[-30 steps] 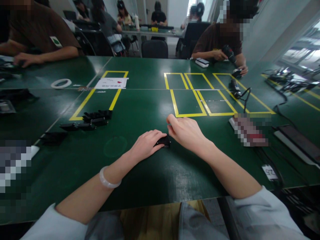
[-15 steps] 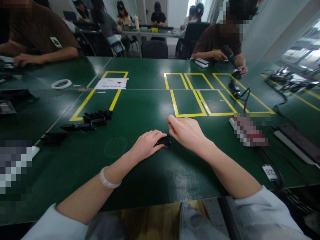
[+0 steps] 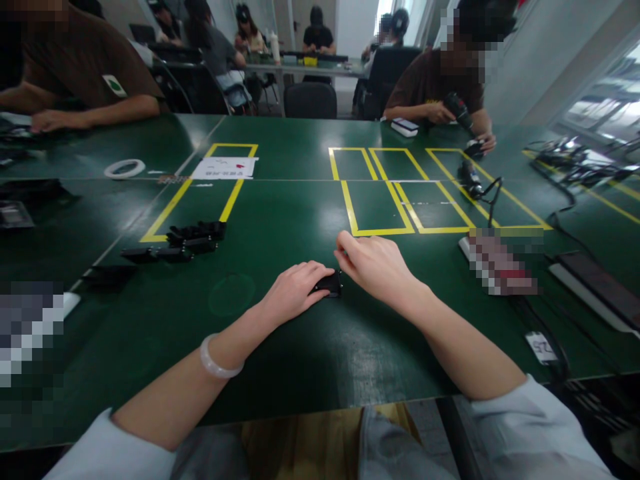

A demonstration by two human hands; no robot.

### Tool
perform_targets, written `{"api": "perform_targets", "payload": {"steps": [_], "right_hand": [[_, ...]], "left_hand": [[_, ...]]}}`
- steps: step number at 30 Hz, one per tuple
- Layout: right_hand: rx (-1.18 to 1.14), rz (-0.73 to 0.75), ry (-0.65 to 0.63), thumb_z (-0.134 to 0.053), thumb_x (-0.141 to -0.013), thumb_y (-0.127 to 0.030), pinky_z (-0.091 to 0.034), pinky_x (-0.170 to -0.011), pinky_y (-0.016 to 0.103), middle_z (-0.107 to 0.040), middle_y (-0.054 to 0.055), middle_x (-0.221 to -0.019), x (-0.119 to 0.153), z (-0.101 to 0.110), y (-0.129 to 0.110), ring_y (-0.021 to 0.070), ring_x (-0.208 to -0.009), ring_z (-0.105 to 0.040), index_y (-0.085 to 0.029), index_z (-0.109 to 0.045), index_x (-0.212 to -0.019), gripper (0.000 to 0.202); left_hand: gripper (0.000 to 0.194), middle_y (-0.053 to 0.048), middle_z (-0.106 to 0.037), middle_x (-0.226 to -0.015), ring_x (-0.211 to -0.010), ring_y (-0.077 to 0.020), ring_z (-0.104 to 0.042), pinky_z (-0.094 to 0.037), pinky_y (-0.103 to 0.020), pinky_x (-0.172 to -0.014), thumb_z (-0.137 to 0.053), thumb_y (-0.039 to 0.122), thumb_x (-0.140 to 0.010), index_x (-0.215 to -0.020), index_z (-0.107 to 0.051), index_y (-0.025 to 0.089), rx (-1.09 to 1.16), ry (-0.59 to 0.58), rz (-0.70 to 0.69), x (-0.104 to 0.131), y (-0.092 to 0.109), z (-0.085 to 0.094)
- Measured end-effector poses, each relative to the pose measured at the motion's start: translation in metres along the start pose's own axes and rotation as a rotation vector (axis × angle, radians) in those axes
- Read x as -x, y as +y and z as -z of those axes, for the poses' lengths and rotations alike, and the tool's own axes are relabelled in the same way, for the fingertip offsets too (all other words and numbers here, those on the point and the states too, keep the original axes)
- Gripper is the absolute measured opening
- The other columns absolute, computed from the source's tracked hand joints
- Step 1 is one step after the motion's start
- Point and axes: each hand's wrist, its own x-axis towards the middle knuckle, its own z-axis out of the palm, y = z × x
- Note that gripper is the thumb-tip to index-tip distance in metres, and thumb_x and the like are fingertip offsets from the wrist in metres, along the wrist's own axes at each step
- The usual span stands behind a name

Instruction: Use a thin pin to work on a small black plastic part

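Low at the middle of the green table, my left hand grips a small black block-like part between thumb and fingers. Its right end sticks out, with small shiny spots like screw heads; the rest is under my fingers. Just right of and slightly above it, my right hand is closed with the fingertips pinched and curled inward. Whatever those fingertips hold, if anything, is hidden. Several similar black parts lie in a loose group to the left of my hands.
Yellow tape rectangles mark the table ahead. A paper label and a white tape roll lie at left. Device and cables sit at right. Across the table, one person holds a power driver; another sits at left.
Almost nothing differs. My left hand keeps its grip on the black part, and the fingertips of my right hand have shifted only very slightly.
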Motion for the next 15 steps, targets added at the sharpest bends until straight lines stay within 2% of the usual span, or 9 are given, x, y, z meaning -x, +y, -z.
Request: {"api": "perform_targets", "payload": {"steps": [3,8,10,15], "right_hand": [[0.032,-0.022,-0.017,-0.03,-0.097,-0.035,-0.016,-0.053,0.028,-0.068,0.003,-0.07,-0.0005,-0.0003,0.0007,0.0143,-0.058,-0.058,-0.02,-0.055,-0.094,0.029],[-0.005,0.004,-0.006,-0.035,-0.091,-0.021,-0.02,-0.054,0.027,-0.068,0.003,-0.074,-0.0003,0.0022,-0.0014,0.0127,-0.062,-0.058,-0.018,-0.055,-0.1,0.022],[-0.016,0.015,0.001,-0.036,-0.09,-0.02,-0.021,-0.055,0.027,-0.068,0.003,-0.075,0.0004,0.0028,-0.0017,0.0128,-0.063,-0.059,-0.018,-0.055,-0.1,0.021],[0.021,0.014,0.005,-0.031,-0.096,-0.034,-0.018,-0.054,0.028,-0.068,0.004,-0.07,0.0012,0.0004,0.0001,0.0145,-0.061,-0.06,-0.019,-0.056,-0.091,0.03]], "left_hand": [[0.031,-0.007,-0.061,-0.114,-0.106,-0.023,-0.058,-0.047,-0.038,-0.092,-0.055,0.031,-0.092,-0.121,-0.052,0.021,0.001,0.012,-0.007,0.0004,-0.0006,-0.001],[0.03,-0.007,-0.06,-0.114,-0.106,-0.0225,-0.058,-0.047,-0.037,-0.092,-0.056,0.031,-0.091,-0.119,-0.053,0.021,0.005,0.004,0.0,0.0,-0.0004,-0.0009],[0.029,-0.007,-0.061,-0.114,-0.106,-0.0226,-0.058,-0.047,-0.037,-0.092,-0.056,0.032,-0.091,-0.118,-0.053,0.021,0.001,0.003,-0.001,-0.0003,-0.0004,-0.0007],[0.03,-0.007,-0.061,-0.114,-0.105,-0.0229,-0.058,-0.047,-0.038,-0.092,-0.056,0.032,-0.092,-0.119,-0.052,0.021,-0.005,0.012,-0.015,0.0,-0.0012,-0.0019]]}}
